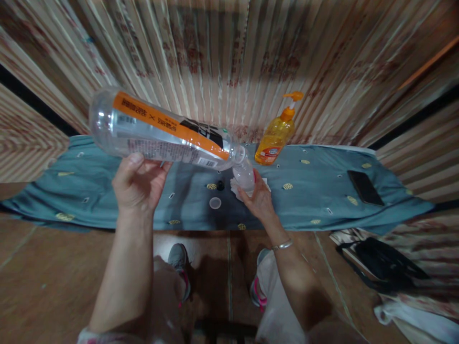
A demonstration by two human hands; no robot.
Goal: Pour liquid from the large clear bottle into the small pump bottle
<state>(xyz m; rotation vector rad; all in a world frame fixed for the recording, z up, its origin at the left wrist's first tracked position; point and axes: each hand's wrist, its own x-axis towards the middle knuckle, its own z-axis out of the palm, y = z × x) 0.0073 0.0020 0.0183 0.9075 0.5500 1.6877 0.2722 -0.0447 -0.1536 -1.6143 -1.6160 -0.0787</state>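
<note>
My left hand (139,184) holds a large clear plastic bottle (161,131) with an orange and silver label, tipped nearly on its side. Its uncapped neck points right, at the mouth of a small clear container (244,176). That small container is gripped in my right hand (260,198), tilted toward the bottle. The two mouths meet or overlap; I cannot tell whether they touch, nor whether liquid is flowing. Beneath the container lies a white tissue (266,183). A small black cap (220,185) and a round translucent lid (215,203) rest on the cloth left of it.
An orange pump bottle (275,136) stands at the back of the cloth-covered table (304,191). A dark phone (365,187) lies toward the right end. Pleated curtains (222,62) hang behind. A black bag (385,263) is at the lower right.
</note>
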